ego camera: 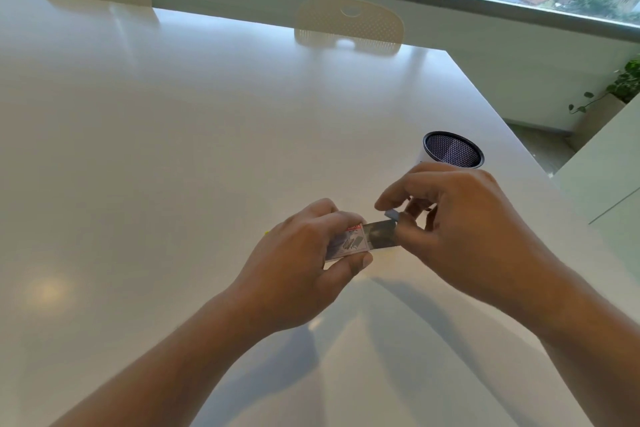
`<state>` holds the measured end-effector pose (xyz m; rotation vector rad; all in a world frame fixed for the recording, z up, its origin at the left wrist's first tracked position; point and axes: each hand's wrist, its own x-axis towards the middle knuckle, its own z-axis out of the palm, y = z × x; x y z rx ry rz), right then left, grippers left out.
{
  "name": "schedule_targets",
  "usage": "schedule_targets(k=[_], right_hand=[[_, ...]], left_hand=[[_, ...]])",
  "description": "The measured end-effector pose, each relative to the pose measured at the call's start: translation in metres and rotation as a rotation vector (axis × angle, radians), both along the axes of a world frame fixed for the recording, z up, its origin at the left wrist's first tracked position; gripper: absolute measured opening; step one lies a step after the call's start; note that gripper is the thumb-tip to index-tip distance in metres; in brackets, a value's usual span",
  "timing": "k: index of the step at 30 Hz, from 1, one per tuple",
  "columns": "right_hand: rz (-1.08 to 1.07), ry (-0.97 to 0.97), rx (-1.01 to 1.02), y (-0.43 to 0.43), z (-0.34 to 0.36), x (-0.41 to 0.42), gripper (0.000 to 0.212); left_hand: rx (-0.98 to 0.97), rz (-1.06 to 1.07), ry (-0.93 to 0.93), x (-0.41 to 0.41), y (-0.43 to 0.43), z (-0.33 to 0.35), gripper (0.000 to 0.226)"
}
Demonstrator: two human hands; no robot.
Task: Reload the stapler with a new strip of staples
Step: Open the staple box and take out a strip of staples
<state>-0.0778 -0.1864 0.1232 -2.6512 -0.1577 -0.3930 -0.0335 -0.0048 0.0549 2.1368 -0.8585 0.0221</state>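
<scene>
My left hand (304, 253) grips a small staple box (349, 241) with a red and white printed sleeve, held just above the white table (173, 149). The box's grey inner tray (382, 234) is slid partly out to the right. My right hand (460, 229) pinches a short grey strip of staples (393, 214) between thumb and forefinger, right above the tray's open end. No stapler shows in this view; a sliver of yellow (266, 232) peeks out left of my left hand.
A mesh pen cup (452, 149) stands just behind my right hand, near the table's right edge. Two cream chairs (349, 26) sit at the far side, under a window. Potted plants stand at the far left and far right.
</scene>
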Motion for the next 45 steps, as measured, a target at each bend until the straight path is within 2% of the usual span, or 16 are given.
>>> schedule_targets(k=[2, 6, 8, 16, 24, 31, 37, 42, 45], right_hand=[[-0.047, 0.04, 0.18, -0.005, -0.002, 0.002, 0.024], [-0.156, 0.249, 0.66, -0.018, -0.011, 0.009, 0.035], [-0.191, 0.299, 0.757, -0.024, -0.014, 0.007, 0.034], [-0.09, 0.409, 0.839, -0.02, -0.03, -0.002, 0.035], [-0.072, 0.291, 0.617, 0.0, -0.037, -0.003, 0.028], [-0.034, 0.282, 0.727, 0.008, -0.034, -0.007, 0.029], [-0.112, 0.316, 0.926, -0.006, -0.04, -0.004, 0.023], [-0.182, 0.375, 1.032, -0.021, -0.046, -0.007, 0.026], [-0.188, 0.403, 1.037, -0.027, -0.049, -0.007, 0.019]], left_hand=[[-0.011, 0.0, 0.014, 0.001, 0.0, 0.0, 0.033], [-0.044, -0.005, 0.04, 0.002, 0.001, -0.001, 0.032], [-0.051, 0.003, 0.043, 0.003, 0.001, -0.001, 0.033], [-0.074, -0.006, 0.086, 0.004, 0.001, -0.004, 0.028], [-0.063, -0.038, 0.095, 0.005, 0.0, -0.006, 0.032], [-0.099, -0.028, 0.093, 0.005, -0.001, -0.006, 0.03], [-0.154, 0.025, 0.18, 0.006, 0.0, -0.009, 0.023], [-0.142, 0.184, 0.061, 0.034, -0.003, -0.005, 0.028], [-0.038, 0.231, 0.036, 0.064, -0.009, -0.005, 0.032]])
